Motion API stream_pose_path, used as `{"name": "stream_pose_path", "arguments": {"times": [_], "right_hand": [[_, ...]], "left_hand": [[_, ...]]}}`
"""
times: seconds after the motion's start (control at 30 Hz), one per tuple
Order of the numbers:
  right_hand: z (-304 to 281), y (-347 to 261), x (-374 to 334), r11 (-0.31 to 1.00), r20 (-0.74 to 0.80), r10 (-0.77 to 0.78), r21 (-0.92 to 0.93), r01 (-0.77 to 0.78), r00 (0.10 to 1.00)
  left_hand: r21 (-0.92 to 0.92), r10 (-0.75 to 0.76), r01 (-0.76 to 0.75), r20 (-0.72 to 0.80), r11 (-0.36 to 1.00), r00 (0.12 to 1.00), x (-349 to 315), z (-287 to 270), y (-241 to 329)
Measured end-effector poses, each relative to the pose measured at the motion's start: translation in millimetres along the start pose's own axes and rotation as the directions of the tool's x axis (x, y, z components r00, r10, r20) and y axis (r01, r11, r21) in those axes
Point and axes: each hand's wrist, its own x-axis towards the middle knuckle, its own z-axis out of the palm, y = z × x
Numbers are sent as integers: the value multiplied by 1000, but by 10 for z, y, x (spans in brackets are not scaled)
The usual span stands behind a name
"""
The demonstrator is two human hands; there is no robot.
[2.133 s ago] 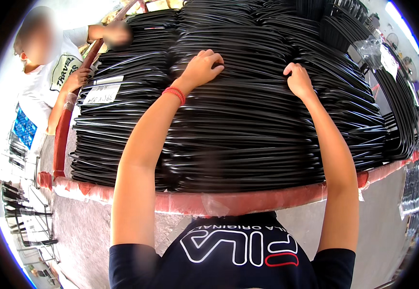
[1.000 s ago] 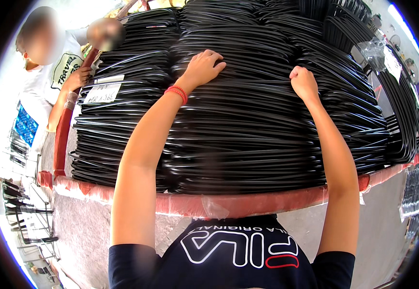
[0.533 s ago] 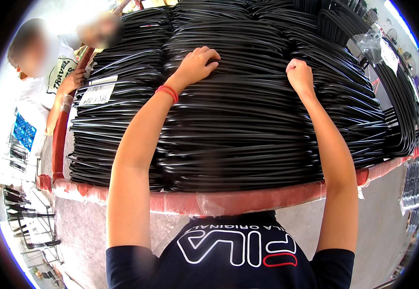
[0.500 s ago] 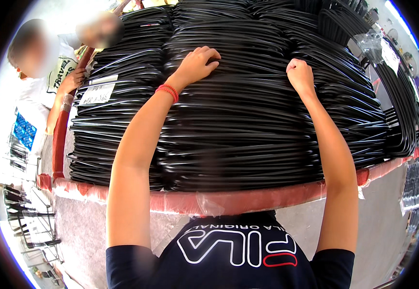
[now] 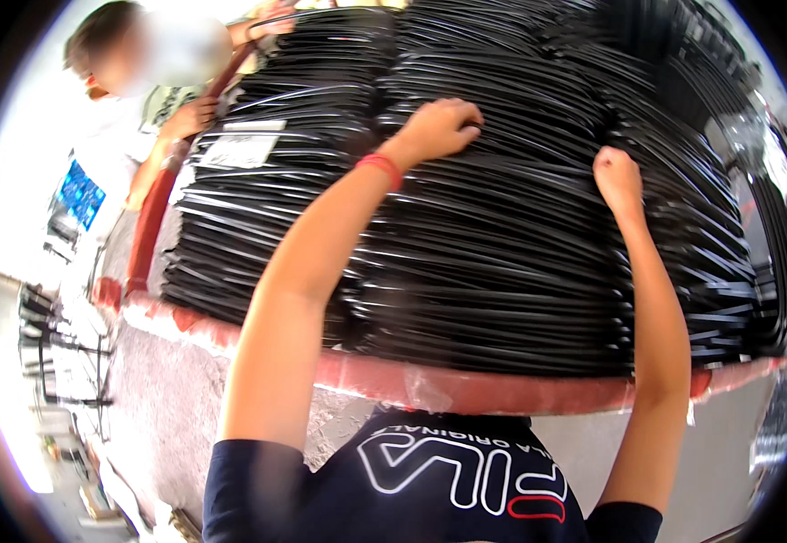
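A large stack of black bent metal tubes fills the space in front of me, lying in side-by-side rows. My left hand, with a red bracelet at the wrist, is curled over a black tube on the middle row. Toward that row's right end, my right hand is closed in a fist around a black tube. Both hands are at the upper part of the pile, palms down. The fingers' undersides are hidden, and the tubes look alike, so I cannot tell whether both grip the same one.
A red wrapped rail runs between me and the stack. A white paper label lies on the left row. Beyond the left rail stands a co-worker, one hand on it. Clear plastic wrap hangs at the right.
The whole view has shifted and tilted, so the stack sits further right. My left hand's fingers have curled in more. My right hand stays closed.
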Motion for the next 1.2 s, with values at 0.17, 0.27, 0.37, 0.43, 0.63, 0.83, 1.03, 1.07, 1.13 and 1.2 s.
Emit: {"name": "stream_pose_path", "arguments": {"times": [0.17,0.27,0.37,0.43,0.63,0.83,1.03,1.07,1.13,1.2], "right_hand": [[48,56,27,1000,20,-8,-6,8,1000],[-4,-60,-16,1000,38,2,15,-3,999],[-6,-29,-9,999,31,-30,21,30,999],[-11,-42,-6,1000,33,-19,13,19,999],[-38,-107,-27,1000,29,3,13,-3,1000],[-29,-84,-23,1000,32,1,-1,-1,999],[-36,-103,-28,1000,25,3,-3,-3,1000],[-41,-108,-30,1000,23,-4,2,4,1000],[-48,-120,-36,1000,23,-4,7,4,1000],[-51,-131,-39,1000,27,9,7,-9,1000]], "left_hand": [[47,16,-13,-46,999,999,-38,26,-35],[63,-11,12,-21,998,1000,-64,4,-13],[62,-46,44,29,997,999,-48,-13,-8],[67,-41,39,26,997,999,-45,-10,-11],[69,-36,36,4,997,999,-46,18,-35],[62,-47,46,10,997,999,-51,20,-21],[66,-34,34,1,997,999,-48,29,-40],[66,-31,31,-3,997,1000,-50,32,-47],[64,-24,25,-11,998,1000,-51,35,-53],[71,-28,29,-10,997,1000,-52,37,-50]]}}
